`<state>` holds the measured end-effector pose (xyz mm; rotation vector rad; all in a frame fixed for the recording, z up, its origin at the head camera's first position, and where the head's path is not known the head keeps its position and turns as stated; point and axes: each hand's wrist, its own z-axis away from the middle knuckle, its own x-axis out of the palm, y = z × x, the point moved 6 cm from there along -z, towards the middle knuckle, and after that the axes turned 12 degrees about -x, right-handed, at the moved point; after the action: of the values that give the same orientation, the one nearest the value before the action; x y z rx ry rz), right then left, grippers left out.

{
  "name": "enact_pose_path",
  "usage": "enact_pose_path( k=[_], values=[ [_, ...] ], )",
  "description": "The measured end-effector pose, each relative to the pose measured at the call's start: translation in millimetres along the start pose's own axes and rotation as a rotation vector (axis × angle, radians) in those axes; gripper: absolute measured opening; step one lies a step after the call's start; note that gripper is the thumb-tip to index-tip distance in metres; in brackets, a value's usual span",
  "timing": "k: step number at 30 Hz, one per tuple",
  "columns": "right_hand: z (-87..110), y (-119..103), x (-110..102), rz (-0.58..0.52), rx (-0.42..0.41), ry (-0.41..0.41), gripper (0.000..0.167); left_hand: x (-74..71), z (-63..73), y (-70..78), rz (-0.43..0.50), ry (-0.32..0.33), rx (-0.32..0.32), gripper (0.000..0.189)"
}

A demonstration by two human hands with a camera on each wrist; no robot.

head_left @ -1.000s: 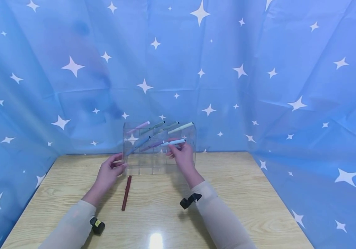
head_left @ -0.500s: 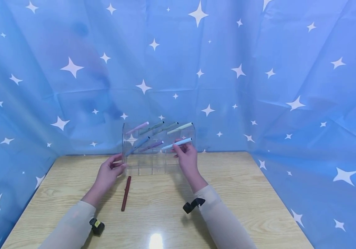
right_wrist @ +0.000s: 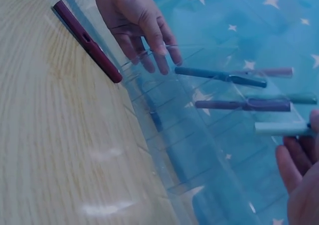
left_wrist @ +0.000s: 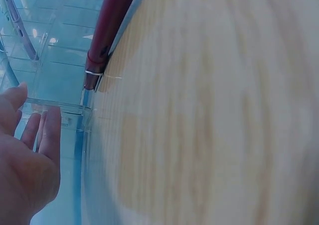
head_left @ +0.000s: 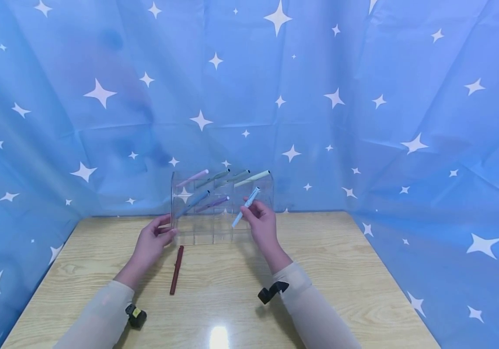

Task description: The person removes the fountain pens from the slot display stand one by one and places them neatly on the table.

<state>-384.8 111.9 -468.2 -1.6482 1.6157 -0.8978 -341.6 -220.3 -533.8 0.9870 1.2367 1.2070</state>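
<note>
At the left, your left hand is at the left side wall of the clear acrylic pen organizer. Its grip is rather wide: the fingers are nearly straight, and a gap stays between thumb and fingers, near the wall. On the sleeve behind it sits a small black camera.

The organizer stands near the back edge of the wooden bench, about at the middle of this edge. Before its left front corner, the dark red pen lies on the bench, one end near the organizer.

Inside the organizer, all pens lean with the upper end to the right. In the upper row, from the left, you have the pink pen, the dark green pen, the grey-green pen and the light green pen. In the lower row are the blue pen and the purple pen.

At the right, your right hand has a narrow grip, pinching the light blue pen. This pen is tilted, above the bench, before the right part of the organizer; whether it touches it, I cannot tell.
</note>
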Motion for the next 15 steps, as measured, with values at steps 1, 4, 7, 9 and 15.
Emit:
enact_pose_path(
  k=[1, 4, 7, 9, 15],
  values=[
    [0.7, 0.8, 0.7, -0.01, 0.001, -0.007, 0.027, 0.1, 0.3, 0.5, -0.001, 0.001, 0.001, 0.059],
    [3.1, 2.2, 2.7, -0.034, 0.007, -0.035, 0.029, 0.7, 0.2, 0.4, -0.001, -0.003, 0.003, 0.06],
    [5.2, 2.2, 4.6, -0.049, 0.011, -0.062, 0.03, 0.8, -0.1, -0.2, 0.001, -0.006, 0.003, 0.06],
    [6.5, 2.1, 5.2, -0.053, 0.016, -0.073, 0.031, 0.2, -0.3, -0.2, 0.002, -0.005, 0.002, 0.059],
    [8.7, 3.3, 6.4, -0.101, 0.045, -0.083, 0.054, -1.3, -1.0, -0.4, 0.008, 0.0, -0.001, 0.057]
  ],
)
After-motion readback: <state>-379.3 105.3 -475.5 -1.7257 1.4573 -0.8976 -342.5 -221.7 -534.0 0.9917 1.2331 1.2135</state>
